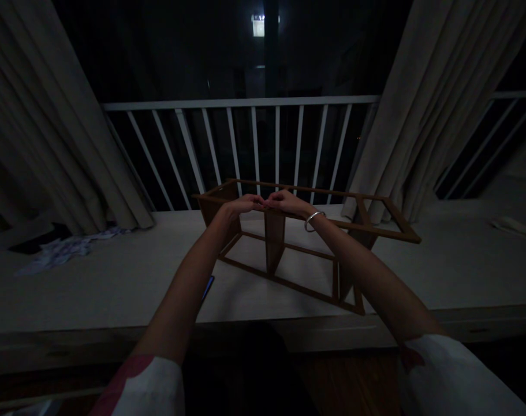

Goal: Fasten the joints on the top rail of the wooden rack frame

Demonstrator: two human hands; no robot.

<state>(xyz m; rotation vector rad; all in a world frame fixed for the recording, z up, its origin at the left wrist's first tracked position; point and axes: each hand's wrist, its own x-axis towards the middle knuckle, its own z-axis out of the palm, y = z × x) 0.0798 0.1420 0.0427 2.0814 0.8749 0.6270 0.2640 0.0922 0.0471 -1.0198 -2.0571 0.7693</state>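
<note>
A brown wooden shelf frame [275,245] lies on its side on the pale window ledge [137,271]. My left hand [247,203] and my right hand [286,202] meet over its upper near rail, close to where a shelf board joins it. The fingertips of both hands are pinched together and almost touch. Whatever they hold, if anything, is too small and dark to make out. A silver bangle [315,221] circles my right wrist.
Behind the ledge runs a white railing [254,104] before a dark window. Beige curtains [59,127] hang at both sides. A phone [207,287] lies near my left forearm, and crumpled patterned cloth [67,248] is at the left. Wooden floor lies below.
</note>
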